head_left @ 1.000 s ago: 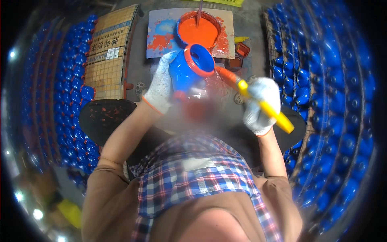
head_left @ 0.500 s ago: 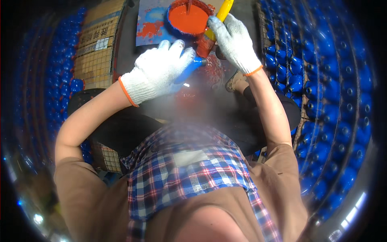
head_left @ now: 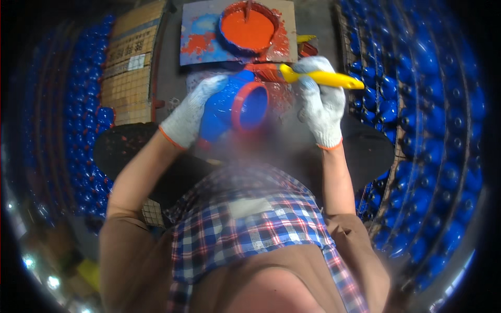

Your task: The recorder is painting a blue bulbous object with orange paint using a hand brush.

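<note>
The gloved left hand [head_left: 194,112] grips a blue vessel [head_left: 218,107] from its left, fingers pressed along the far left side, the rest hidden behind it; the red rim [head_left: 238,107] faces right, clear of them. The gloved right hand [head_left: 322,104] has its fingers closed round a yellow-handled brush [head_left: 330,79], red bristles pointing left, at the vessel's far side. Beyond sits a paint bucket [head_left: 228,44].

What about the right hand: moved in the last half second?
Yes. Against the round paint tub, the gloved right hand has moved toward the plaid apron and somewhat to the right.
</note>
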